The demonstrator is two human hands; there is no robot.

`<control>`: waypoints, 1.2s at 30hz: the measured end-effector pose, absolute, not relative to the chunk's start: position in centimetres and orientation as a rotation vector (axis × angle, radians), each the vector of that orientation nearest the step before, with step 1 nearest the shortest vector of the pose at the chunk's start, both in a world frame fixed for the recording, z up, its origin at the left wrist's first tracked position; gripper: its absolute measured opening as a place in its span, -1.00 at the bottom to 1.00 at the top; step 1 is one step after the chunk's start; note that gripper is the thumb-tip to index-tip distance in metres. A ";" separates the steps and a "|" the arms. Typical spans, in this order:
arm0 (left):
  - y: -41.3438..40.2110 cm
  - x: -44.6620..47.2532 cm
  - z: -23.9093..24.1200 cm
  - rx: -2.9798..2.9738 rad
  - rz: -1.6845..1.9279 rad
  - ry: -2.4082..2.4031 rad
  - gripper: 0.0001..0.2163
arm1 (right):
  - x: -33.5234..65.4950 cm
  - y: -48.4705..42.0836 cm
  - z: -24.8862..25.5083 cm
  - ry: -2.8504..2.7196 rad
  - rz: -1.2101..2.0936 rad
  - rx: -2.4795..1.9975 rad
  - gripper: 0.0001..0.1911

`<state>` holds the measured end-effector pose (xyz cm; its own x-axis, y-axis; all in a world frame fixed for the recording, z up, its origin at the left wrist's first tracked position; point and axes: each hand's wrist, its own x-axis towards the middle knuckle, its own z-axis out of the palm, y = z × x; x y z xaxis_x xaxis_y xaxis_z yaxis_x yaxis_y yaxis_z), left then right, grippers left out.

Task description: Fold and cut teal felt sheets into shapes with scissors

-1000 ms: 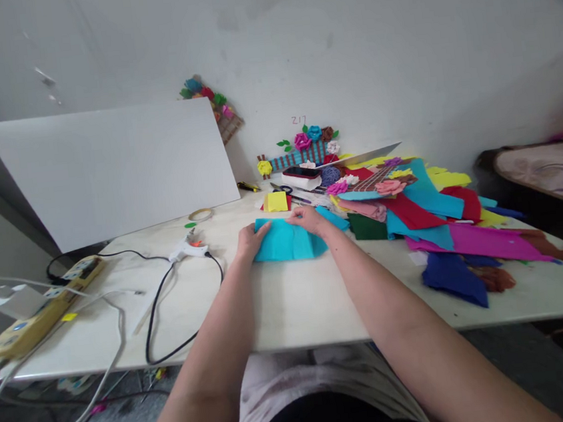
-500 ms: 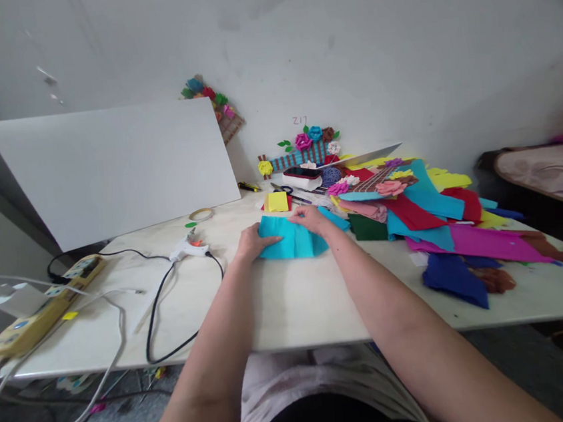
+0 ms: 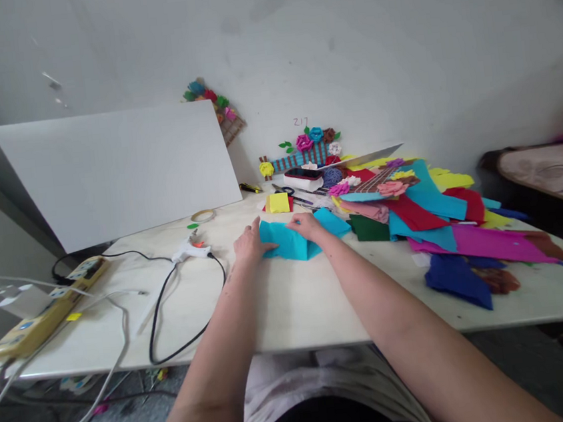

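Well, left hand (image 3: 251,243) and right hand (image 3: 308,225) both pinch turquoise paper (image 3: 289,244) (wall (image 3: 395,44) reads "217" (image 3: 301,121)).

Red "217" (image 3: 301,121), perhaps "Z17", marks the wall (image 3: 396,58).

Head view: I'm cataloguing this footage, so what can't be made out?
Head view: thin blue sheet, partly hidden by left hand and right hand.
Head view: brown lattice with colourful flowers, left part behind white rectangular board.
Head view: patterned pink fabric, cut off at right edge.
Head view: red-edged phone, screen too small to read.
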<state>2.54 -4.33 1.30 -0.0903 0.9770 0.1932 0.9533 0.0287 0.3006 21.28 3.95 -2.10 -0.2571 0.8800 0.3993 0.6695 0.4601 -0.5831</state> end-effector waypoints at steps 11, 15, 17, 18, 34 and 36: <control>-2.1 4.5 -1.7 2.557 0.749 1.659 -0.63 | 20.4 3.2 -2.0 -2.104 0.347 -1.384 -0.80; -2.4 5.4 -2.0 2.465 0.500 1.738 -0.57 | 20.4 3.3 -2.0 -2.140 0.320 -1.406 -0.82; -2.6 5.5 -2.0 2.436 0.426 1.772 -0.54 | 20.5 3.3 -1.9 -2.158 0.307 -1.422 -0.83; -2.7 5.5 -2.0 2.429 0.396 1.783 -0.52 | 20.5 3.2 -1.8 -2.166 0.297 -1.429 -0.83; -3.1 5.3 -1.2 2.096 0.262 2.097 -0.44 | 20.1 2.4 -1.3 -2.154 0.270 -1.533 -0.85; -3.1 4.9 -1.2 2.009 0.309 2.173 -0.43 | 20.2 2.6 -1.6 -2.132 0.283 -1.502 -0.86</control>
<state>4.86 -3.10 -1.18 -0.0808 0.9966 0.0181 0.9622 0.0732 0.2623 20.20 2.59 -1.56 -0.2560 0.9230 0.2872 0.8160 0.3656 -0.4477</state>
